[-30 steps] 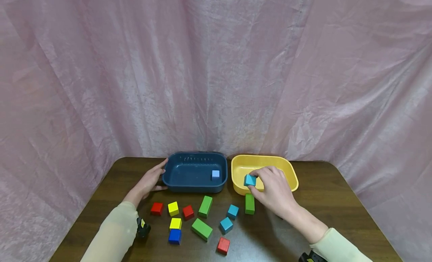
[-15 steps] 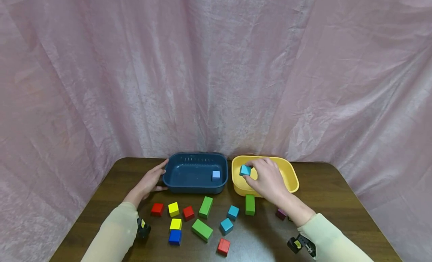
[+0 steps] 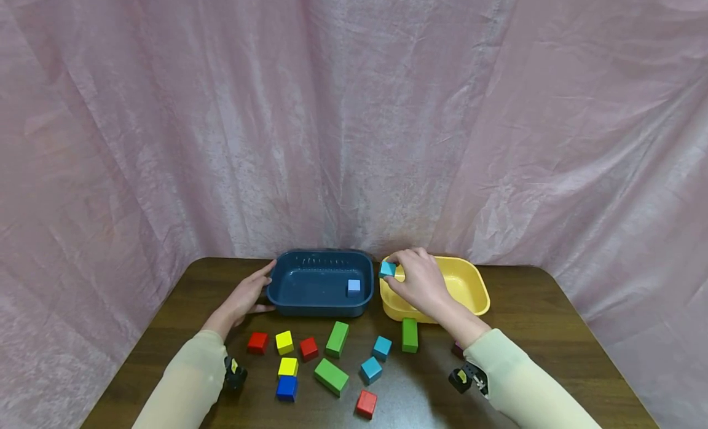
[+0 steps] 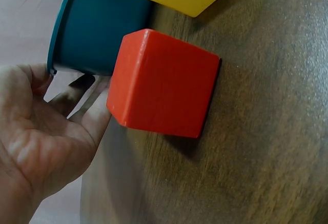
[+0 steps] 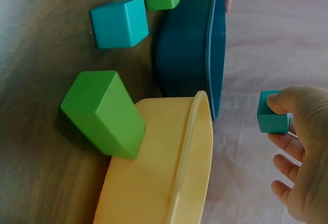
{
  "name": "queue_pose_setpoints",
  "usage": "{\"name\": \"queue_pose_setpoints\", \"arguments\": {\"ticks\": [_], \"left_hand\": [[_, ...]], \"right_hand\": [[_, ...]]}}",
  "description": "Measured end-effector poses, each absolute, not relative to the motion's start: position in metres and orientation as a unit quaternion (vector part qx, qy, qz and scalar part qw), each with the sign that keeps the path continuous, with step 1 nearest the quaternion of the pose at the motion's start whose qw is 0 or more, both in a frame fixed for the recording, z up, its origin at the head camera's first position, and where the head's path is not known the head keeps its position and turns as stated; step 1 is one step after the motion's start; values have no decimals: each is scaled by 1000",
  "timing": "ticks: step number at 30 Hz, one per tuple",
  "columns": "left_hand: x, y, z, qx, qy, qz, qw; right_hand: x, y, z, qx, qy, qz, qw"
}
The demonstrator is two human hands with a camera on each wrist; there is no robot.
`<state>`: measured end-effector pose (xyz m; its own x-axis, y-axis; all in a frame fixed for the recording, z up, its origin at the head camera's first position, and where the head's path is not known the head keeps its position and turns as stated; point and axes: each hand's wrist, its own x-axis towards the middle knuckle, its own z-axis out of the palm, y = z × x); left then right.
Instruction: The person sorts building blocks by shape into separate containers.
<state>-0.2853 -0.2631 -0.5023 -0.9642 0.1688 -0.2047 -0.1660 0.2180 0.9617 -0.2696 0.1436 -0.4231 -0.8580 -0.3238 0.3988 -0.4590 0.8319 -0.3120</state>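
Between thumb and fingers, my right hand (image 3: 418, 280) pinches a light blue cube (image 3: 388, 269) above the left rim of the yellow basin (image 3: 477, 297). The right wrist view shows the same cube (image 5: 272, 121) raised over the basin's edge, the other fingers (image 5: 287, 167) loosely bent. My left hand (image 3: 243, 299) rests against the left end of the dark blue basin (image 3: 321, 310), fingers extended along its side. A small pale blue cube (image 3: 354, 286) lies inside that basin. Near the left hand, a red cube (image 4: 164, 83) sits on the table.
In front of the basins lie yellow cubes (image 3: 284, 343), a dark blue cube (image 3: 286, 388), green blocks (image 3: 331, 377), two light blue cubes (image 3: 371, 370) and another red cube (image 3: 366, 404). A purple block (image 3: 458, 350) is partly hidden by the right forearm. A pink curtain (image 3: 354, 122) hangs behind.
My right hand has carried the light blue cube leftward and farther back, from over the yellow basin's front to its left rim. The left hand has stayed in place.
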Motion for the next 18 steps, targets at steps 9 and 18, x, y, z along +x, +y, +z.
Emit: {"name": "queue_pose_setpoints", "arguments": {"ticks": [9,18], "left_hand": [[-285,-262,-501,-2,766,628,135],[-287,-262,-501,0,773,620,138]], "right_hand": [[-282,122,-424,211,-946,198,146],[-288,103,-430,224,-947,191,127]]}}
